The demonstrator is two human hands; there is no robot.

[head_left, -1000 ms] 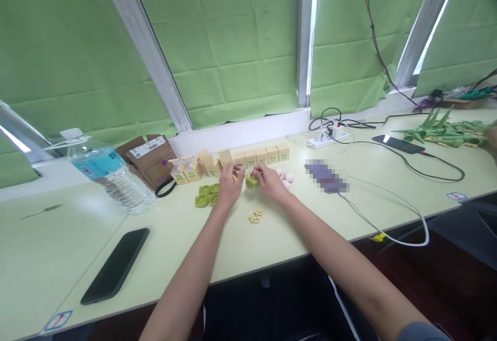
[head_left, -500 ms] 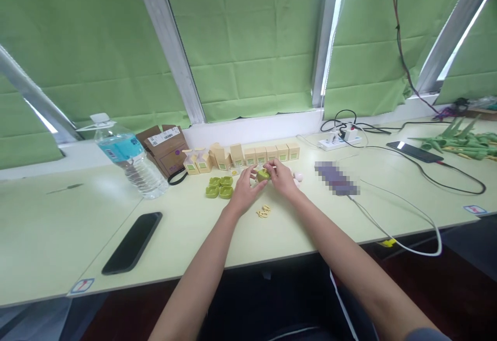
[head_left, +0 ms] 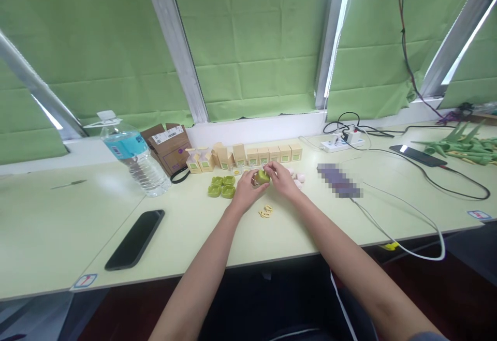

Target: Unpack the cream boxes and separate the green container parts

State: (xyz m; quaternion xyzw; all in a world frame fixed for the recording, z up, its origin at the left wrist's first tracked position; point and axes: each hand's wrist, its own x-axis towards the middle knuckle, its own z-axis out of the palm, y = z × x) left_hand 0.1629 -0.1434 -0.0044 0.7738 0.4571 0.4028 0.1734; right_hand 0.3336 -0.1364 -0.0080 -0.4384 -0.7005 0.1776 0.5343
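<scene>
Left hand (head_left: 247, 191) has closed in on the green piece (head_left: 263, 177)

A second ago it stood apart; now it curls around the piece's left side. The right hand (head_left: 283, 179) pinches at the top, on something too small to make out. The step looks like work on that top; next seems to call for a steady left hold and fine right fingertips. Around them: yellow pieces (head_left: 266, 211) nearer the person, green cups (head_left: 228, 192) leftward, small boxes (head_left: 274, 154) behind.
</scene>
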